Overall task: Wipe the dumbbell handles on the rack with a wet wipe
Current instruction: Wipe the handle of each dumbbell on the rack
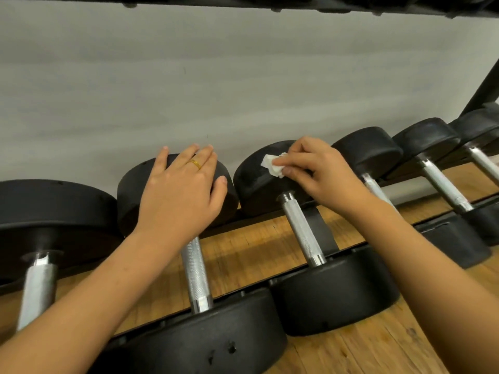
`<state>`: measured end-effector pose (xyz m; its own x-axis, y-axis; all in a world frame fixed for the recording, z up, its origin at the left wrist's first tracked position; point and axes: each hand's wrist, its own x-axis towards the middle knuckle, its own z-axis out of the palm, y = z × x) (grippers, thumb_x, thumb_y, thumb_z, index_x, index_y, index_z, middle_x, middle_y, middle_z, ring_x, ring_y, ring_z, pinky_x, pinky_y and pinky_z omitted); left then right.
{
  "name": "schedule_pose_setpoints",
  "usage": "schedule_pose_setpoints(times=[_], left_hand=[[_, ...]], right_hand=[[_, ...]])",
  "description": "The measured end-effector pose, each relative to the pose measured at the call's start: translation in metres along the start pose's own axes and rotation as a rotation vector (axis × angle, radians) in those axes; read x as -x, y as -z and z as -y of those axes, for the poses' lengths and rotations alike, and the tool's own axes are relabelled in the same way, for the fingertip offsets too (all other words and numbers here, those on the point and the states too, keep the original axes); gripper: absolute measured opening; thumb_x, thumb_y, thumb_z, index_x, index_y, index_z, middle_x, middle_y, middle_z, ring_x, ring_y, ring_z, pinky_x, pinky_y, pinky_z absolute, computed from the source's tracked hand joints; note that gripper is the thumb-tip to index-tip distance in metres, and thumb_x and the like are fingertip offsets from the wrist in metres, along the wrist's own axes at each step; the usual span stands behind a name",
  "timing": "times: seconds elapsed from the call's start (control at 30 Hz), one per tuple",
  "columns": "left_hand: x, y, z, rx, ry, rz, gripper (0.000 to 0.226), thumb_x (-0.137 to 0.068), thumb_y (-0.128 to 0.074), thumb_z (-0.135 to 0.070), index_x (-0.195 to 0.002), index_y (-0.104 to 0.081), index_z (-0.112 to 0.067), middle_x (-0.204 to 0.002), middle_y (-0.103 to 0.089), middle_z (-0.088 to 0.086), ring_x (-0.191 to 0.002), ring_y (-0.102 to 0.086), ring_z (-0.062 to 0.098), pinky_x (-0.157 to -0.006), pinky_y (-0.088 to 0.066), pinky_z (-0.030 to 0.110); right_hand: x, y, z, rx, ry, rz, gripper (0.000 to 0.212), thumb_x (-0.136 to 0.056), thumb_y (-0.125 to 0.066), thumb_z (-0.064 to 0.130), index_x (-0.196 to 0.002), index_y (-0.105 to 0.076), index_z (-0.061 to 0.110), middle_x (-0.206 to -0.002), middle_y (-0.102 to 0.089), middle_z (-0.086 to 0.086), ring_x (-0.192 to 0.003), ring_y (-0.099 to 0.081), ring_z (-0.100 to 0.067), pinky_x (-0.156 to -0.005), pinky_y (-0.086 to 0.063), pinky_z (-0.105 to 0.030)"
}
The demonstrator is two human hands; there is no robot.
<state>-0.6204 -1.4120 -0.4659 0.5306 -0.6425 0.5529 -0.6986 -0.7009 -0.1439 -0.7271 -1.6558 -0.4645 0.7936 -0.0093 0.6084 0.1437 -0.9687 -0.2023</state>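
Pinched between the thumb and fingers of our right hand (321, 174), the wet wipe (272, 164) pressed against the far head (253, 184) of the third dumbbell from the left, above its knurled handle (301, 228). Our left hand (181, 193), fingers straight and holding nothing, lay flat on the neighbouring dumbbell (129, 190). Both dumbbells sat on the rack (321, 233), against a grey wall (189, 76)

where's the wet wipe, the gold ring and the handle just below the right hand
wet wipe (272, 164): head view, white crumpled part that shows
gold ring (195, 163): head view, top of the band
handle (301, 228): head view, knurled middle of the bar
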Motion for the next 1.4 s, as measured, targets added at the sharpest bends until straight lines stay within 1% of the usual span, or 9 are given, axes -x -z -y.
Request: schedule_pose_setpoints(times=[0.23, 0.3, 0.4, 0.53, 0.87, 1.07, 1.2, 1.3, 1.4], left_hand=[[0.000, 0.000, 0.000, -0.025, -0.006, 0.008, 0.061, -0.103, -0.032, -0.047, -0.145, -0.058, -0.011, -0.149, -0.058, 0.007, -0.142, -0.050, 0.024, -0.118, -0.032, 0.057], [0.000, 0.000, -0.001, -0.025, 0.000, 0.007, 0.061, -0.103, -0.032, -0.047, -0.145, -0.058, -0.011, -0.149, -0.058, 0.006, -0.142, -0.050, 0.023, -0.119, -0.032, 0.056], [0.000, -0.001, -0.004, -0.018, 0.020, -0.002, 0.060, -0.102, -0.032, -0.046, -0.144, -0.059, -0.012, -0.148, -0.058, 0.006, -0.142, -0.050, 0.022, -0.119, -0.031, 0.056], [-0.001, 0.000, -0.004, -0.019, 0.018, -0.004, 0.060, -0.102, -0.033, -0.046, -0.145, -0.058, -0.012, -0.148, -0.058, 0.006, -0.142, -0.050, 0.022, -0.119, -0.032, 0.056], [0.000, -0.002, -0.002, -0.027, 0.009, -0.009, 0.059, -0.102, -0.034, -0.045, -0.144, -0.059, -0.011, -0.147, -0.059, 0.006, -0.141, -0.051, 0.023, -0.119, -0.032, 0.057], [0.000, -0.003, -0.001, -0.032, 0.005, -0.007, 0.060, -0.103, -0.033, -0.045, -0.144, -0.058, -0.011, -0.147, -0.059, 0.007, -0.140, -0.051, 0.024, -0.118, -0.032, 0.057], [0.000, -0.003, -0.002, -0.028, 0.000, -0.009, 0.061, -0.102, -0.033, -0.046, -0.144, -0.059, -0.010, -0.147, -0.059, 0.008, -0.140, -0.051, 0.024, -0.118, -0.032, 0.057], [0.000, -0.002, -0.002, -0.030, 0.001, -0.005, 0.061, -0.102, -0.033, -0.046, -0.144, -0.059, -0.010, -0.147, -0.059, 0.008, -0.141, -0.051, 0.025, -0.118, -0.032, 0.057], [-0.001, -0.002, -0.002, -0.031, 0.000, -0.003, 0.061, -0.103, -0.032, -0.046, -0.145, -0.058, -0.010, -0.148, -0.058, 0.007, -0.141, -0.050, 0.025, -0.118, -0.032, 0.057]], right_hand=[[0.020, 0.015, -0.027, -0.083, -0.262, -0.162, 0.024, -0.098, -0.064, 0.023, -0.119, -0.073, 0.019, -0.098, -0.065, 0.003, -0.083, -0.056, -0.009, -0.073, -0.039, -0.013], [0.023, 0.015, -0.033, -0.089, -0.326, -0.174, 0.024, -0.098, -0.064, 0.023, -0.119, -0.073, 0.017, -0.096, -0.065, 0.003, -0.086, -0.058, -0.012, -0.076, -0.043, -0.018], [0.017, 0.012, -0.024, -0.045, -0.204, -0.156, 0.025, -0.096, -0.066, 0.019, -0.118, -0.074, 0.013, -0.094, -0.062, -0.002, -0.086, -0.056, -0.016, -0.077, -0.048, -0.031], [0.000, -0.003, 0.003, 0.073, 0.009, -0.108, 0.023, -0.094, -0.067, 0.018, -0.115, -0.075, 0.014, -0.097, -0.061, -0.004, -0.092, -0.051, -0.019, -0.075, -0.043, -0.030], [-0.005, -0.010, 0.011, 0.097, 0.106, -0.014, 0.025, -0.094, -0.062, 0.025, -0.115, -0.075, 0.019, -0.099, -0.061, -0.002, -0.092, -0.053, -0.020, -0.074, -0.043, -0.033], [0.019, 0.019, -0.018, -0.107, -0.259, -0.075, 0.024, -0.099, -0.060, 0.022, -0.120, -0.070, 0.020, -0.102, -0.064, 0.006, -0.088, -0.056, -0.009, -0.075, -0.039, -0.021], [0.036, 0.027, -0.037, -0.096, -0.613, 0.067, 0.020, -0.101, -0.056, 0.024, -0.110, -0.071, 0.013, -0.082, -0.068, 0.000, -0.067, -0.060, -0.008, -0.060, -0.042, -0.020], [0.043, 0.020, -0.042, -0.352, -0.924, 0.223, 0.014, -0.101, -0.058, 0.021, -0.105, -0.067, 0.011, -0.081, -0.072, -0.012, -0.061, -0.066, -0.015, -0.060, -0.052, -0.026], [0.044, 0.007, -0.043, -0.682, -1.040, 0.264, 0.014, -0.103, -0.054, 0.013, -0.108, -0.062, 0.003, -0.096, -0.072, -0.022, -0.077, -0.075, -0.025, -0.058, -0.055, -0.024]])
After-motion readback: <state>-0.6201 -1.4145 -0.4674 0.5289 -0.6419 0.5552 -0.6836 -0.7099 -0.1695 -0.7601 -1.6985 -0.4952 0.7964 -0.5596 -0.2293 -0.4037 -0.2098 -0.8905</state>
